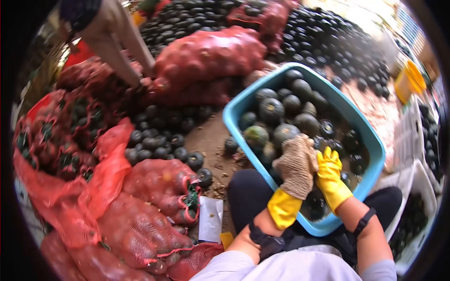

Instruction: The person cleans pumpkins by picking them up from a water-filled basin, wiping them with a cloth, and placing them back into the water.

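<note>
From my remote seat I look down on both hands working inside the tub [230, 122], which sits tilted against the person's knees. It is packed with dark round fruit [272, 110], and some of it looks wet. The left hand [295, 165] wears a knit glove over a yellow rubber one and curls downward at the near end of the tub. Its palm is hidden, so I cannot tell whether it clasps a fruit or only presses on the pile. The right hand [329, 172], in plain yellow rubber, lies just beside it, touching the knit. Its fingers are stretched out rather than clenched, and I see nothing held in them. As for progress, I judge the work to be somewhere in the middle. Several red net sacks [206, 56] already lie filled around the person, some tied with green cord, and an empty net [110, 173] lies slack at the left. Much fruit is still loose, though: a floor heap [159, 136] between the sacks and a far bigger mound [328, 42] beyond the tub. A white card [211, 218] lies by the near sacks, and a yellow bucket [410, 77] and pale crates [412, 187] stand at the right edge.
</note>
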Motion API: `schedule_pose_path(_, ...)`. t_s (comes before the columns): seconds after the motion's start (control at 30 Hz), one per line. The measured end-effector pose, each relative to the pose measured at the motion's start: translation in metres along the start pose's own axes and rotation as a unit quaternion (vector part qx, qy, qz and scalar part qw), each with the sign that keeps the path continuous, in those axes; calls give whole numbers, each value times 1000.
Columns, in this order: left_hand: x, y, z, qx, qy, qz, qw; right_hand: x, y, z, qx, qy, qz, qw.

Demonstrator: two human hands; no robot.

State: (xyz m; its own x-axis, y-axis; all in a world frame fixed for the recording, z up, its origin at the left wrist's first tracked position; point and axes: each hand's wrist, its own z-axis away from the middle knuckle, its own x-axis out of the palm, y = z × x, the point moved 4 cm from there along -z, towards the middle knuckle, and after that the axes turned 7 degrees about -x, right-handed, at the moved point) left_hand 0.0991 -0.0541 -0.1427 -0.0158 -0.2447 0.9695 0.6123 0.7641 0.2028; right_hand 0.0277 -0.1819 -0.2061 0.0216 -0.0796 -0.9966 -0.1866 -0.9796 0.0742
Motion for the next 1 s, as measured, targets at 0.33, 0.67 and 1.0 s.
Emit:
schedule_pose_path(0.33, -11, -4, -5, 96, -23, -488, 867, -51, 40, 43, -131, -71, -235, 960)
schedule_pose_path(0.67, 39, 20, 18, 321, 96, -796, 504, -35, 26, 13, 5, -29, -67, 997)
schedule_pose_path(1.0, 61, 27, 30, 217, 118, -818, 520, -65, 54, -13, -104, -233, -230, 939)
